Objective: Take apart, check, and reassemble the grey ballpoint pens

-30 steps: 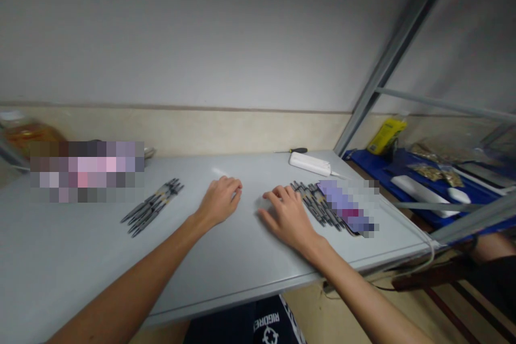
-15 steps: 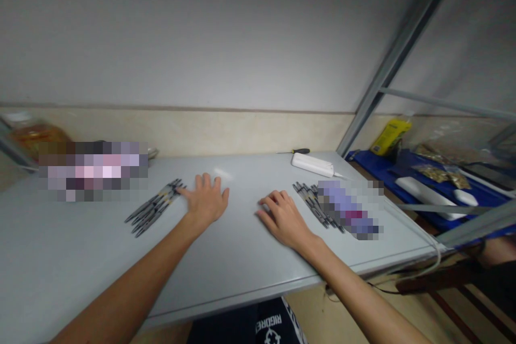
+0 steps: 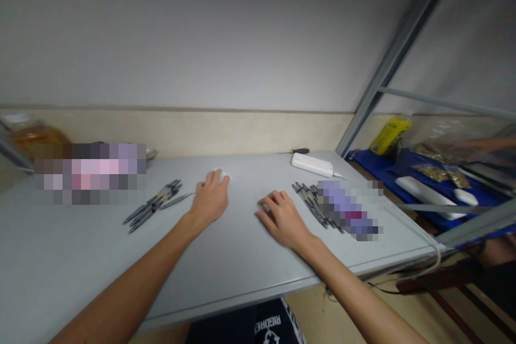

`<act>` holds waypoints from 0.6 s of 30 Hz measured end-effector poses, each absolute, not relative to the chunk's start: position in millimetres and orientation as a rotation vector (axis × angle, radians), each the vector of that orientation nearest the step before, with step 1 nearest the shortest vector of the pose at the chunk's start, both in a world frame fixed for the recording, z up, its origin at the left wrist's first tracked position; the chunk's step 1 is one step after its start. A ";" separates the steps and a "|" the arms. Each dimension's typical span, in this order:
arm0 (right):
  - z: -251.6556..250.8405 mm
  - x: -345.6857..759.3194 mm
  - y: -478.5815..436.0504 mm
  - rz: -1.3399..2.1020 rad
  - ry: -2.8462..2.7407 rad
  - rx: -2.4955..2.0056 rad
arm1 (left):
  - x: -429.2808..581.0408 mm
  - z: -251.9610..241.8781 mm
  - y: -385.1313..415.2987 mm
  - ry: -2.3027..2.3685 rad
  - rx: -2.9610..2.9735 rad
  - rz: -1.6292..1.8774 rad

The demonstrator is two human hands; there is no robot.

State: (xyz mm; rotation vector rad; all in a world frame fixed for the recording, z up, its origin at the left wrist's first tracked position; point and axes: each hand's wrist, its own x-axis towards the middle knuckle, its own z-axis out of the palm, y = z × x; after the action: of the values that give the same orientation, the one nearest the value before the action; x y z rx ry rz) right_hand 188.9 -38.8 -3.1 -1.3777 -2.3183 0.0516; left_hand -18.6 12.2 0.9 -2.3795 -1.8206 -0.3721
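My left hand (image 3: 210,196) is closed on one end of a grey pen (image 3: 174,200), whose other end sticks out leftward, low over the table. Beside it lies a loose bundle of several grey-black pens (image 3: 150,208), slanting across the left part of the table. My right hand (image 3: 282,216) rests on the tabletop with its fingers loosely bent and apart, nothing in it. A second group of pens (image 3: 312,203) lies just right of that hand, partly covered by a blurred-out purple item (image 3: 342,204).
A white power strip-like block (image 3: 312,164) with a cable and a screwdriver (image 3: 300,151) lie at the back right. Blurred-out things and an amber jar (image 3: 38,134) stand at the left. Metal posts (image 3: 371,94) border the right side, with a blue surface (image 3: 377,172) beyond.
My left hand has closed on one pen and drawn it rightward out of the left bundle, turning it to a flatter angle. The right hand stays put.
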 end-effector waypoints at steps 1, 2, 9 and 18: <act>-3.5 189.0 -38.6 0.056 -2.314 -1.378 | -18.9 -0.3 14.0 -1.692 -2.484 -0.450; -4.0 189.2 -38.4 0.060 -2.309 -1.376 | -19.2 -1.6 15.7 -1.557 -2.578 -0.531; -6.5 190.6 -37.6 0.066 -2.292 -1.365 | -22.3 -6.4 19.4 -1.618 -2.532 -0.504; -10.1 192.4 -34.3 0.063 -2.262 -1.344 | -25.4 6.3 21.0 -1.867 -2.390 -0.288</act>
State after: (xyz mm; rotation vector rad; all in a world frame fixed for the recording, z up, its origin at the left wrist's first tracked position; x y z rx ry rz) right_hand 192.4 -34.3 -10.1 -1.3439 -2.2621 0.0628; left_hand -25.4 21.0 6.3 -2.3900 -1.8670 -0.2876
